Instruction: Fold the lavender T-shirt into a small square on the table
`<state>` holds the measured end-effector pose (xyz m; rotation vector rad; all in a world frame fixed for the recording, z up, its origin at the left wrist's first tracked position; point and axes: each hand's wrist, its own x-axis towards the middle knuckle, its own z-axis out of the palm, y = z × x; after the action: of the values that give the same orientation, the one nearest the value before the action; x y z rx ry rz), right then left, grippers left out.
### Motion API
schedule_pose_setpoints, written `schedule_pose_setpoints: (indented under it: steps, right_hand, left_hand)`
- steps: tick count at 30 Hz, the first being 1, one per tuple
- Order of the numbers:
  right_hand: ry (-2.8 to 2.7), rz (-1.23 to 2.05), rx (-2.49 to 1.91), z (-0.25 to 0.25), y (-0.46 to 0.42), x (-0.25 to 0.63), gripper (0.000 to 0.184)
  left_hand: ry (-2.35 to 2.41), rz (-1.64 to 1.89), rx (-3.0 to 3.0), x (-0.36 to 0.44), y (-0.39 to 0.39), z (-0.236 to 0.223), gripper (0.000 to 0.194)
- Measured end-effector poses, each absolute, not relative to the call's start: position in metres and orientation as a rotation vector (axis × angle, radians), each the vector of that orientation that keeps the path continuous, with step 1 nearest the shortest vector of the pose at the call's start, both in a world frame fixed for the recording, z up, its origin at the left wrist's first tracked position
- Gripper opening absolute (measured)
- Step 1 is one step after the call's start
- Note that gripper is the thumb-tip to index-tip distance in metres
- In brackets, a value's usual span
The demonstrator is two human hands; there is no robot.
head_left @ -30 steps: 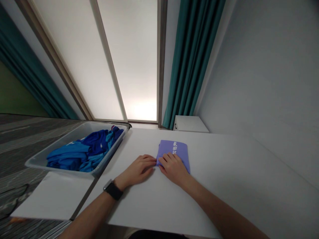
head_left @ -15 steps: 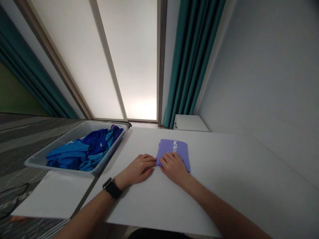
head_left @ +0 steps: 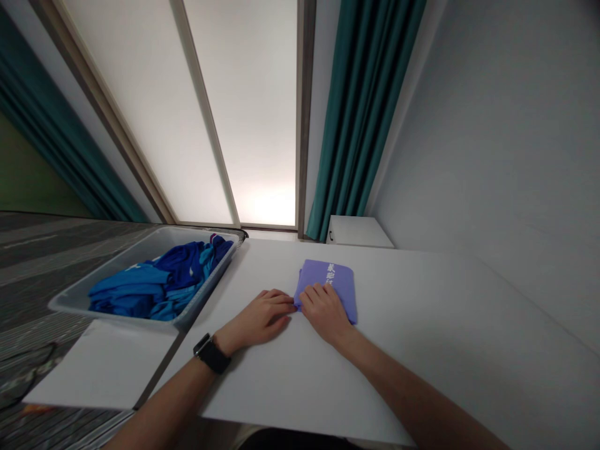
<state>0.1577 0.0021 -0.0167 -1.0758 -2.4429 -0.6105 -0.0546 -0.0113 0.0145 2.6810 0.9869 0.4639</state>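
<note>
A folded purple shirt (head_left: 344, 287) with white printed characters lies flat as a compact rectangle on the white table (head_left: 262, 387). Over its near left part is my right hand (head_left: 325, 312), fingers bent and pressed onto the cloth, covering some of the print. My left hand (head_left: 265, 317) rests on the tabletop to the left, its fingers stretched toward the shirt and its thumb apart. Its fingertips touch the shirt's near left corner. A dark watch (head_left: 212, 354) is on the left wrist.
To the left stands a translucent plastic bin (head_left: 70, 303) with several blue garments (head_left: 135, 287) in it. A white board or surface (head_left: 103, 369) lies below the bin. Behind the table are a white cabinet (head_left: 359, 231) and a green curtain (head_left: 360, 125); a wall (head_left: 506, 156) bounds the right.
My right hand has shifted slightly, its fingers now nearer the shirt's left edge. The shirt's far left corner sits a little differently. My left hand stays almost still.
</note>
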Motion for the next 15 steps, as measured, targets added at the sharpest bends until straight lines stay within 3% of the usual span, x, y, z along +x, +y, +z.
schedule_pose_setpoints:
  steps: [7, 11, 15]
  right_hand:
    - [-2.615, -0.446, -1.006, -0.009, 0.001, 0.167, 0.003]
    - [-2.649, -0.23, -0.927, 0.003, -0.002, 0.184, 0.023]
    - [-2.647, -0.053, -0.859, 0.01, 0.0, 0.213, 0.036]
  left_hand:
    - [0.98, 0.465, 2.666, -0.056, -0.01, 0.015, 0.027]
    - [1.078, 0.563, 2.623, -0.053, -0.011, 0.011, 0.019]
    - [1.168, 0.585, 2.733, -0.045, -0.01, 0.005, 0.026]
